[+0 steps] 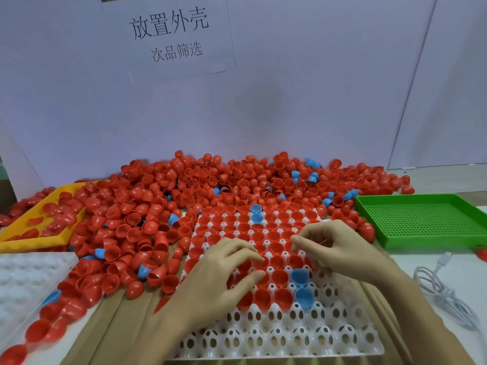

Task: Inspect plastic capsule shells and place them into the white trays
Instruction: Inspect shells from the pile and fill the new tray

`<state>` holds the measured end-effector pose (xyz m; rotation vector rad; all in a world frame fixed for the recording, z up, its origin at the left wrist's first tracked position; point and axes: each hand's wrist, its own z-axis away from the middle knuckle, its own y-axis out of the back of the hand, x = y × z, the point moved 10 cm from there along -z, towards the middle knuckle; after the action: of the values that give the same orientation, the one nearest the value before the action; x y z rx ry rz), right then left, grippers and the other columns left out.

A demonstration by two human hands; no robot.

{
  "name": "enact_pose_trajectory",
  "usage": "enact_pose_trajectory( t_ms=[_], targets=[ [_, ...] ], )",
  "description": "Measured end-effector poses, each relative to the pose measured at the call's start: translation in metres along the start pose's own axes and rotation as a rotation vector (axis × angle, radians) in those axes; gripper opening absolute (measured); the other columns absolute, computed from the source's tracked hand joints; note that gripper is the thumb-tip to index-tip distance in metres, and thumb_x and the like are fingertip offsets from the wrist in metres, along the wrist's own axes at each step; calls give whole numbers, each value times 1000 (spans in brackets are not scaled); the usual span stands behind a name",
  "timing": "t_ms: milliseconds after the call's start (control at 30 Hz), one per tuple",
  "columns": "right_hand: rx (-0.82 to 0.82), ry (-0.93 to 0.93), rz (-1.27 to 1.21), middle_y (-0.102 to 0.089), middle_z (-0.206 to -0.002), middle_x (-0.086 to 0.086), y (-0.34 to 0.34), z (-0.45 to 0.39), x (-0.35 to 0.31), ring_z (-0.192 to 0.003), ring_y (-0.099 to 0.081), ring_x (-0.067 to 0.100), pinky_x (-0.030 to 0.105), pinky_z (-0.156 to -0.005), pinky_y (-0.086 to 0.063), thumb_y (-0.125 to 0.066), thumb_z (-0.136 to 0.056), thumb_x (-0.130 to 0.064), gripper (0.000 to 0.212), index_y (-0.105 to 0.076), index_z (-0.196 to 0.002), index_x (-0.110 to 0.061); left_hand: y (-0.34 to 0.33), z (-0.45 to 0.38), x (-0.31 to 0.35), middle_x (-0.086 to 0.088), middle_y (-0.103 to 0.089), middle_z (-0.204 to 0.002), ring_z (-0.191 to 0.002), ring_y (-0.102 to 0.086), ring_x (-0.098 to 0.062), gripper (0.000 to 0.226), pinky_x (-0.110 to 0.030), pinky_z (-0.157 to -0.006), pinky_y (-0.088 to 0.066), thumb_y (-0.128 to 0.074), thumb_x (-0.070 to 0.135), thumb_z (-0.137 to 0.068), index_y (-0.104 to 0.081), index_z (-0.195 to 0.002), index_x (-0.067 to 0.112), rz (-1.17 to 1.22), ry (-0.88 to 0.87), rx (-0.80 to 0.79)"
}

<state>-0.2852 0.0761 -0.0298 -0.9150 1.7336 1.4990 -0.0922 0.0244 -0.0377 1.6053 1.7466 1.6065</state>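
Observation:
A white tray [263, 335] with egg-shaped cups lies in front of me; its far rows hold red capsule shells [279, 276] and a few blue shells [299, 277]. The near rows stand bare. My left hand [224, 275] rests over the tray's left side, fingers spread, fingertips touching seated red shells. My right hand [337, 248] hovers over the tray's right side with thumb and forefinger pinched together. Only a thin red edge shows behind its fingers, so I cannot tell if it holds a shell. A big loose pile of red shells [158, 201] covers the table behind and to the left.
A yellow tray [26, 245] with red shells sits at far left, with another white tray [26, 275] below it. A green perforated tray [421, 222] stands at right, and a white cable [442, 288] lies near it. A paper sign [179, 32] hangs on the back wall.

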Motion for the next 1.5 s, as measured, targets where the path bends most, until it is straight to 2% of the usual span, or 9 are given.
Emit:
enact_pose_trajectory(
  t_ms=[167,333,500,667,833,1033,1200,1300,1500],
  targets=[
    [145,14,8,-56,-52,-7,4,-2,-9,-48,-49,4,14,-51,-39,-58,-106,-34,36,-78,-84,-14,-13,1,-6,40,-40,-138,-137,-35,12,45,-6,-107,-23,-44,71,-100,-62,-133,46,-81,16,-87],
    [253,34,-9,-52,-48,-9,10,0,-15,-46,-46,1,15,-52,-37,-57,-108,-27,39,-76,-78,-11,3,-7,-11,35,-52,-140,-136,-47,7,39,-20,-110,-38,-53,67,-100,-59,-134,51,157,64,-124],
    [312,99,45,-49,-48,-8,12,-2,-14,-47,-43,5,24,-52,-37,-57,-108,-29,41,-73,-72,-16,53,-67,-43,24,-71,-110,-105,-67,0,12,-25,-92,-56,-66,38,-101,-74,-110,40,127,146,40],
    [364,126,65,-48,-46,-14,19,-4,-4,-44,-43,5,17,-50,-33,-58,-107,-28,42,-72,-69,-19,56,-144,-99,12,-71,-111,-105,-65,-8,15,-29,-93,-52,-63,27,-103,-74,-113,26,-65,262,35],
    [390,147,68,-50,-47,-13,19,-9,-1,-45,-45,6,19,-51,-34,-58,-107,-28,42,-71,-68,-21,36,-192,-141,-5,-62,-125,-113,-61,-24,31,-43,-92,-54,-62,32,-102,-62,-128,17,-653,275,-272],
    [406,181,48,-49,-46,-14,24,-7,-8,-45,-44,5,18,-51,-33,-58,-107,-28,42,-71,-68,-19,19,-193,-161,3,-72,-113,-105,-66,-17,32,-41,-97,-55,-72,51,-94,-75,-111,25,-532,341,-287],
    [415,155,23,-48,-45,-14,26,-4,-7,-44,-43,5,17,-51,-32,-58,-107,-25,41,-72,-69,-17,24,-187,-164,8,-75,-107,-109,-67,-15,24,-44,-110,-39,-70,48,-97,-76,-108,28,-486,338,-175],
    [421,125,8,-48,-44,-13,29,0,-8,-43,-42,5,16,-50,-33,-58,-107,-25,41,-73,-70,-16,48,-181,-160,6,-73,-97,-102,-66,-20,15,-46,-107,-38,-66,36,-102,-72,-104,23,-446,327,57],
    [442,119,-28,-48,-47,-8,33,3,-13,-46,-42,5,25,-52,-37,-58,-106,-26,41,-73,-69,-17,96,-126,-130,6,-75,-104,-100,-69,-7,8,-30,-98,-55,-66,25,-103,-74,-105,23,304,364,451]
  ],
)
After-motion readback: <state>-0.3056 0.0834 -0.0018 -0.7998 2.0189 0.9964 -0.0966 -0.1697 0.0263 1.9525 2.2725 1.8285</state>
